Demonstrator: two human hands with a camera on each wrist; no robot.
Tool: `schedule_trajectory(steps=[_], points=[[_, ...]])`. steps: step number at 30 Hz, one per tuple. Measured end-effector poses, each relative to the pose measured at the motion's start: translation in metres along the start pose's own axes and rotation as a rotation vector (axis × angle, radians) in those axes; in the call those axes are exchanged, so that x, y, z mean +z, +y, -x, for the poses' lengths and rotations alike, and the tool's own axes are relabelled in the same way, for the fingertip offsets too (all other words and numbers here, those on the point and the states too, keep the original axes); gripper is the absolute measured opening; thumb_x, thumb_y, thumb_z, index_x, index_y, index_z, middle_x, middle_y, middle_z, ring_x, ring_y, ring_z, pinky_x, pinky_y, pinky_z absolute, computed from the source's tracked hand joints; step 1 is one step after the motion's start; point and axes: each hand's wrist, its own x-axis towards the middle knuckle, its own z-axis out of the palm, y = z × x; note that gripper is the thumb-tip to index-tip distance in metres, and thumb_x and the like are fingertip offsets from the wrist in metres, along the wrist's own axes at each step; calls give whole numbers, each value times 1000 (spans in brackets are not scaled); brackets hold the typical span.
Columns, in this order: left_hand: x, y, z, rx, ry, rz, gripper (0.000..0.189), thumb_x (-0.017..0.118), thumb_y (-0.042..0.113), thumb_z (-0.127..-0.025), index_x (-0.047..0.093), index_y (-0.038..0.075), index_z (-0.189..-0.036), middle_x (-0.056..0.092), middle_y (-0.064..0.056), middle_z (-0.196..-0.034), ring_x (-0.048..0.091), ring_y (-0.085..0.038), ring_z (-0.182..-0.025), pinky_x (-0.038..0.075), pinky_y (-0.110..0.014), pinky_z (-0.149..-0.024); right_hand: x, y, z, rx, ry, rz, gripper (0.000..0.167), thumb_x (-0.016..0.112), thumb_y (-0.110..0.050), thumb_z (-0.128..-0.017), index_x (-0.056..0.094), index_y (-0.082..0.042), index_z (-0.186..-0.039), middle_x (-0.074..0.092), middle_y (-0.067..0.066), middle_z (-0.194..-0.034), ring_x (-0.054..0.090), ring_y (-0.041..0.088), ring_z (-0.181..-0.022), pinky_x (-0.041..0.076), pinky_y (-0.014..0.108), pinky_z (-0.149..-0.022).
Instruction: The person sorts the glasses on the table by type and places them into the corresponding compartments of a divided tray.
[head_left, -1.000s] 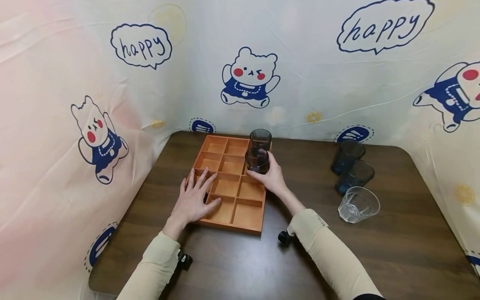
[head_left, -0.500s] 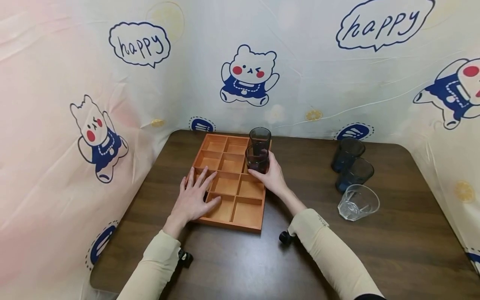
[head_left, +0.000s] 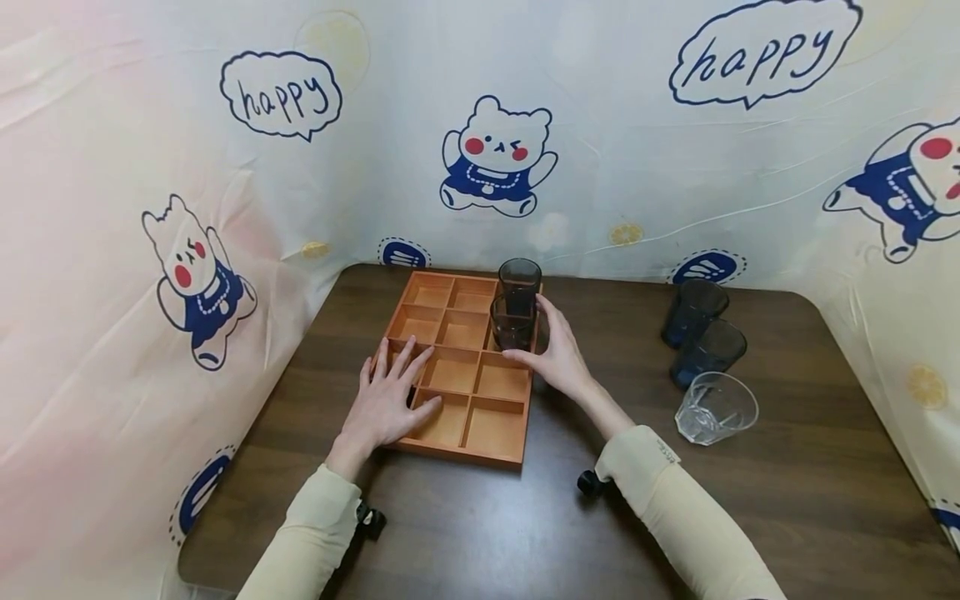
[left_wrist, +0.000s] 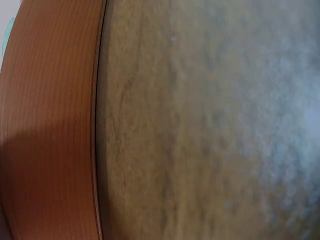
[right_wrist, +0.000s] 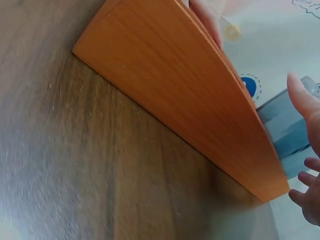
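Along the tray's right column, the far glass and near glass look placed; three others on the desk seem left. My right grip, spread beside the near glass, holds nothing; my left grip lies splayed on the tray.

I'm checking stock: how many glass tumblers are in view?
5: two dark glass tumblers in the two farthest right-column compartments of the orange wooden tray; two dark-blue glass tumblers and, nearest, a clear faceted glass tumbler on the brown wooden table to the right.

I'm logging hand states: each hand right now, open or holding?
Left hand: open, spread on the rectangular orange wooden tray.
Right hand: open, beside the tray's nearer dark glass tumbler.
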Motion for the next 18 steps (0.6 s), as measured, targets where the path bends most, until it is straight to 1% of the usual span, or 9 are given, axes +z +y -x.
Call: schedule_trajectory(steps=[5,8,11,14,18], points=[[-2,1,1,-2,-1,6,91,66,66,-99,28,34,-176,15,-7,-187,-1,-50,-173,10,-80,-133,-14,-5,4,0,-44,75,126,99,-34,-83,18,-15,-177,25,19,-182,24,41,-169,28,69,-133],[-2,1,1,-1,2,7,91,66,66,-99,28,34,-176,15,-6,-188,0,-50,-173,11,-79,-133,-23,-8,6,-5,-52,123,126,98,-37,-83,17,-18,-178,21,19,-183,20,42,-170,27,70,-133],[-1,1,0,-2,-2,5,91,66,65,-100,27,34,-176,14,-6,-188,-1,-50,-173,10,-79,-133,-34,-12,9,-9,-49,172,123,97,-39,-85,18,-19,-177,20,19,-182,19,42,-170,29,70,-133],[0,0,0,-8,-13,-1,90,64,66,-100,26,35,-176,13,-5,-188,-2,-49,-173,10,-79,-133,-45,-16,12,-12,-48,210,118,95,-40,-88,20,-17,-177,19,19,-183,19,43,-170,30,71,-132],[0,0,1,-8,-18,-2,90,64,67,-100,26,36,-176,13,-5,-188,-2,-49,-173,10,-79,-133,-61,-25,16,-7,-56,259,114,91,-42,-92,20,-15,-177,16,20,-184,16,44,-171,28,72,-133]])
